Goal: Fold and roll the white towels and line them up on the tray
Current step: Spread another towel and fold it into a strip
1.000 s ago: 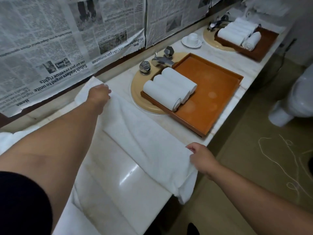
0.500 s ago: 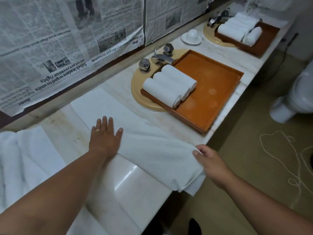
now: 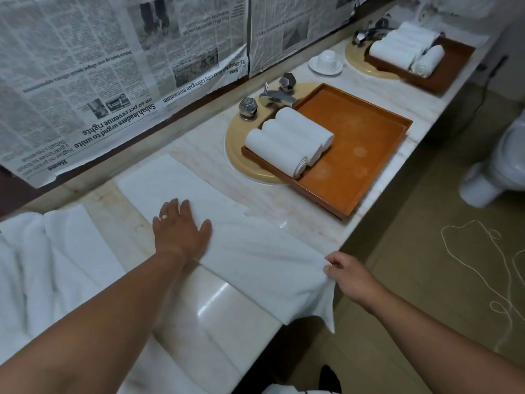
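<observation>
Countertop point(image 3: 326, 223) towel point(image 3: 241, 245) diagonal, wall-to-edge

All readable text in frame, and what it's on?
"Sabah leaders urged to unite on 40 pct revenue rights": upside-down headline, left newspaper sheet.
"talks gain momentum": headline end, same sheet; start unclear.
"Home": section tag, same sheet.
Body text and right newspaper sheet: too small or blurred.
Spread towel, tray: none.
</observation>
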